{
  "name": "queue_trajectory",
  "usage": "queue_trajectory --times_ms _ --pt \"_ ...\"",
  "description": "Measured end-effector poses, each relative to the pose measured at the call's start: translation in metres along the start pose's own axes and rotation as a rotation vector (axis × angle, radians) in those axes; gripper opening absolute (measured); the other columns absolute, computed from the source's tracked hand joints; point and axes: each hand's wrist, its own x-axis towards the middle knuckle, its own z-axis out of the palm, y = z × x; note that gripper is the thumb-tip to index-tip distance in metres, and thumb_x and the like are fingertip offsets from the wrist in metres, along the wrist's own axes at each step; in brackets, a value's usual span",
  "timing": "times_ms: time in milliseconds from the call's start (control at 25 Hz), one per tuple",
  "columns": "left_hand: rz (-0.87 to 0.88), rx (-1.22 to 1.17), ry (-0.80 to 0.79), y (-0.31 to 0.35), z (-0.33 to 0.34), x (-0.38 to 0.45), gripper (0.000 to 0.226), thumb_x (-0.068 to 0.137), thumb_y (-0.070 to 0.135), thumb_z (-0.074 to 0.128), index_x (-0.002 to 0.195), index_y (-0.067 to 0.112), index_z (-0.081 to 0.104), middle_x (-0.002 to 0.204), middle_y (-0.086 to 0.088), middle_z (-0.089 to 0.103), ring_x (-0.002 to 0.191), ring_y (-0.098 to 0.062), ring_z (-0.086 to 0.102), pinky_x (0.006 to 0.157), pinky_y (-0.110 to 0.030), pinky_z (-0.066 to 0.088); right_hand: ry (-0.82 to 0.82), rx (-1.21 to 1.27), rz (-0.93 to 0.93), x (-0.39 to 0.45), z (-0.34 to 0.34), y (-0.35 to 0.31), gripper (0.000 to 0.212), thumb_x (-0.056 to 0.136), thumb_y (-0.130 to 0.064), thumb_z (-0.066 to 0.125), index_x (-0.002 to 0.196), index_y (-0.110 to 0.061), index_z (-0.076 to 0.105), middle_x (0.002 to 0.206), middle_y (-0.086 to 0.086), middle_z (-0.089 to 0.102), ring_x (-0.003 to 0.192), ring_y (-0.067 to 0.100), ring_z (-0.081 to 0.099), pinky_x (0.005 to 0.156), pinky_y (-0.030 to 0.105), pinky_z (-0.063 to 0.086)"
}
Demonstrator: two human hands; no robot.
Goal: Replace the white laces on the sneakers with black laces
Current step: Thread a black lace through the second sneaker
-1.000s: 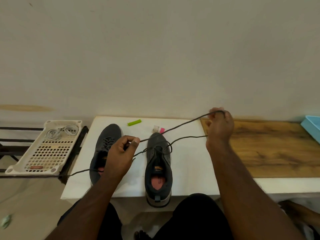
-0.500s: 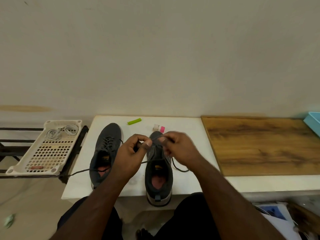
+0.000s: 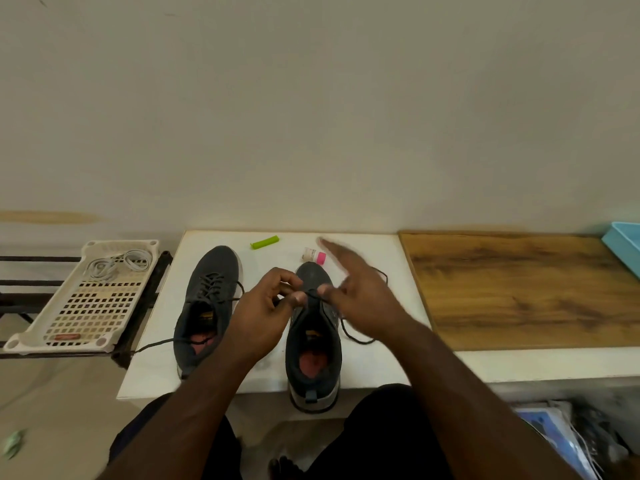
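**Tying the black lace on the right sneaker: risks**

White laces point(image 3: 114, 263) lie coiled in the tray point(image 3: 41, 336) off the bench's point(image 3: 367, 268) left edge. Left sneaker point(image 3: 207, 306) is laced; its black end trails over that edge and could snag. Left hand point(image 3: 263, 310) pinches the black lace point(image 3: 313, 295) above the right sneaker point(image 3: 313, 341); right hand point(image 3: 360, 292), fingers extended, pins it with the thumb, so the crossing may slip loose. No writing is legible.

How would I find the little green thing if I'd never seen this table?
Start at the white table against the wall. Look along its far edge, just beyond the toe of the left sneaker. The green clip lies there, the only bright green thing; its neighbour, a small bottle, has a pink cap.
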Motion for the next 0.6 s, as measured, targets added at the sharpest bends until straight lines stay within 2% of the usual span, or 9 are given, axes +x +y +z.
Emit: queue_trajectory --times_ms 80,160,200,280,360,440,520,600 --pt "0.042 -0.026 0.005 0.004 0.005 -0.001 0.012 0.094 0.022 0.066 0.097 0.031 0.059 0.086 0.015 0.068 0.069 0.001 0.061 0.057 -0.017 0.045 -0.124 -0.019 0.014 -0.004 0.023 -0.004 0.049 0.098 -0.015 0.056 0.143 -0.037 0.052 0.124 -0.013 0.063 0.083 0.001 0.065 0.077 0.014 0.054" --pt "0.006 -0.033 0.015 0.001 0.001 -0.002 0.01 0.094 0.023 0.066 0.098 0.031 0.06 0.086 0.011 0.066 0.066 0.001 0.059 0.056 -0.018 0.045 0.02 -0.093 0.036 0.002 0.024 0.004 0.028 0.1 -0.02 0.056 0.124 -0.028 0.068 0.108 -0.008 0.071 0.085 0.006 0.066 0.082 0.025 0.057" --pt "-0.019 0.004 0.009 -0.002 -0.002 -0.002 0.009 0.094 0.025 0.066 0.099 0.032 0.062 0.086 0.011 0.065 0.064 0.001 0.057 0.056 -0.018 0.044 0.125 -0.075 0.064 0.005 0.019 0.011 0.022 0.099 -0.021 0.056 0.114 -0.027 0.071 0.103 -0.009 0.071 0.088 0.008 0.066 0.086 0.031 0.057" --pt "-0.052 0.103 -0.002 -0.011 -0.008 -0.001 0.01 0.097 0.026 0.061 0.101 0.034 0.065 0.088 0.013 0.065 0.058 -0.002 0.055 0.055 -0.019 0.043 0.322 0.039 0.149 0.009 0.003 0.023 0.016 0.099 -0.02 0.056 0.103 -0.026 0.07 0.098 -0.009 0.071 0.086 0.012 0.068 0.082 0.035 0.057" --pt "-0.065 0.14 0.011 -0.016 -0.01 0.003 0.018 0.099 0.022 0.056 0.101 0.036 0.067 0.09 0.014 0.067 0.049 -0.01 0.049 0.049 -0.017 0.041 0.408 0.029 0.204 0.014 -0.011 0.032 0.014 0.099 -0.02 0.057 0.102 -0.024 0.07 0.099 -0.007 0.07 0.086 0.014 0.068 0.08 0.034 0.057" --pt "-0.097 0.136 0.011 -0.015 -0.009 0.006 0.024 0.101 0.018 0.052 0.106 0.037 0.066 0.094 0.017 0.069 0.048 -0.01 0.048 0.047 -0.016 0.04 0.424 -0.108 0.212 0.016 -0.02 0.041 0.014 0.098 -0.02 0.058 0.104 -0.02 0.071 0.102 -0.007 0.071 0.093 0.013 0.065 0.082 0.029 0.051" --pt "-0.145 0.147 0.02 -0.016 -0.007 0.01 0.021 0.1 0.018 0.053 0.107 0.034 0.065 0.091 0.017 0.072 0.06 -0.01 0.06 0.055 -0.019 0.044 0.462 -0.196 0.215 0.019 -0.028 0.047 0.015 0.098 -0.019 0.06 0.105 -0.019 0.072 0.107 -0.005 0.071 0.102 0.014 0.064 0.084 0.027 0.045" --pt "-0.217 0.136 0.08 -0.016 -0.007 0.011 0.007 0.095 0.024 0.061 0.094 0.029 0.065 0.078 0.014 0.072 0.066 -0.005 0.065 0.062 -0.022 0.045 0.445 -0.416 0.17 0.015 -0.028 0.048 0.025 0.095 -0.023 0.063 0.119 -0.022 0.07 0.124 -0.003 0.067 0.12 0.02 0.057 0.099 0.033 0.039"
